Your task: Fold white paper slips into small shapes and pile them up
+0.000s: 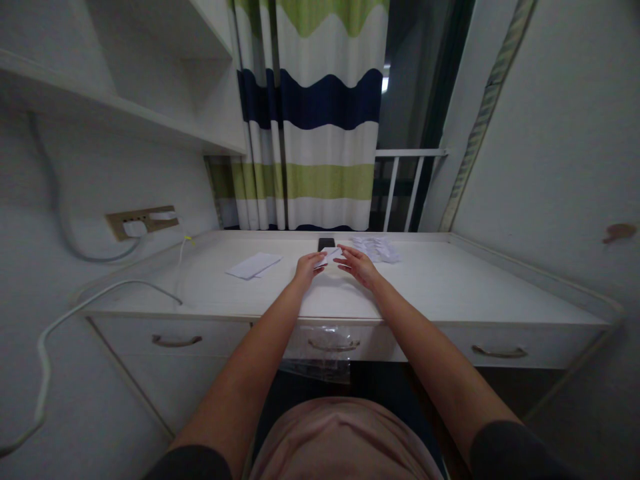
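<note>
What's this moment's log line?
left hand: holds paper; right hand: at same paper; sheets: left on desk; white pile: right on desk; black object: beyond hands

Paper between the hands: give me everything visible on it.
The white paper is small and looks thin, with a slanting line across it that may be a fold. It is held tilted over the white desk, just in front of a small black object. The left hand grips its left side; the right hand's fingertips are at its right edge, contact unclear.
</note>
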`<move>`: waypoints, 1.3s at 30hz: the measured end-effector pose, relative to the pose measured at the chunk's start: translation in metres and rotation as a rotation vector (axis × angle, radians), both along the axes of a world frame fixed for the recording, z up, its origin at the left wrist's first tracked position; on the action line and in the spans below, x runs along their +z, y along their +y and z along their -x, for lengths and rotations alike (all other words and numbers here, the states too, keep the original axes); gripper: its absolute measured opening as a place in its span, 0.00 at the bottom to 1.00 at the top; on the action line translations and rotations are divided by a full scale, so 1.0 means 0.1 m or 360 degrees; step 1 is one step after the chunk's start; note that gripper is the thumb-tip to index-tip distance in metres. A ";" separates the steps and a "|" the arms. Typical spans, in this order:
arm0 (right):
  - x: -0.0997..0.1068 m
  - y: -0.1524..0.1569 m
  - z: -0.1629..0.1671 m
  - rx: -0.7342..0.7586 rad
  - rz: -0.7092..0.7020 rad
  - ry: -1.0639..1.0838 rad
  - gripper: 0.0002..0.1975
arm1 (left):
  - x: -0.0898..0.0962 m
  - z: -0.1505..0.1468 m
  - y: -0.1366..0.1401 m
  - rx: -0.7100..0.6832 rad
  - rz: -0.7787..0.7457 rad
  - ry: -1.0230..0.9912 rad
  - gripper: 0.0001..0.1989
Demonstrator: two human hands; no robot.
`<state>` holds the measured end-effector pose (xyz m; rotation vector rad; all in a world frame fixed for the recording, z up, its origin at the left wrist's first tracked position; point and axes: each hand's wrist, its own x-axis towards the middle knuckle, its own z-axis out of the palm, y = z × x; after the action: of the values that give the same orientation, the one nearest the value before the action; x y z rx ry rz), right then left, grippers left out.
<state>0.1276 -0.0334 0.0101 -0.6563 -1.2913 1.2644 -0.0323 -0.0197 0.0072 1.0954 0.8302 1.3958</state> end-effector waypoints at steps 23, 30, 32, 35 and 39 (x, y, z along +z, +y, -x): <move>0.02 -0.03 0.00 -0.0050 0.0007 -0.0016 0.15 | 0.01 0.00 -0.02 -0.0033 -0.0002 -0.0030 0.07; 0.04 -0.05 0.00 -0.0074 0.0026 -0.0007 0.16 | 0.00 0.01 -0.01 -0.0039 0.0000 -0.0013 0.09; 0.04 -0.05 -0.01 -0.0091 0.0021 -0.0012 0.16 | -0.01 0.01 -0.02 -0.0043 -0.0017 0.0001 0.09; 0.03 -0.04 -0.02 -0.0128 0.0000 -0.0053 0.16 | -0.01 0.01 -0.02 -0.0041 -0.0033 0.0039 0.09; 0.01 -0.03 -0.01 -0.0186 -0.0033 -0.0135 0.15 | -0.02 0.00 -0.02 -0.0017 -0.0075 0.0119 0.10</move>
<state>0.1283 -0.0367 0.0110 -0.7666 -1.3143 1.1374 -0.0320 -0.0219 0.0053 1.1927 0.8474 1.3783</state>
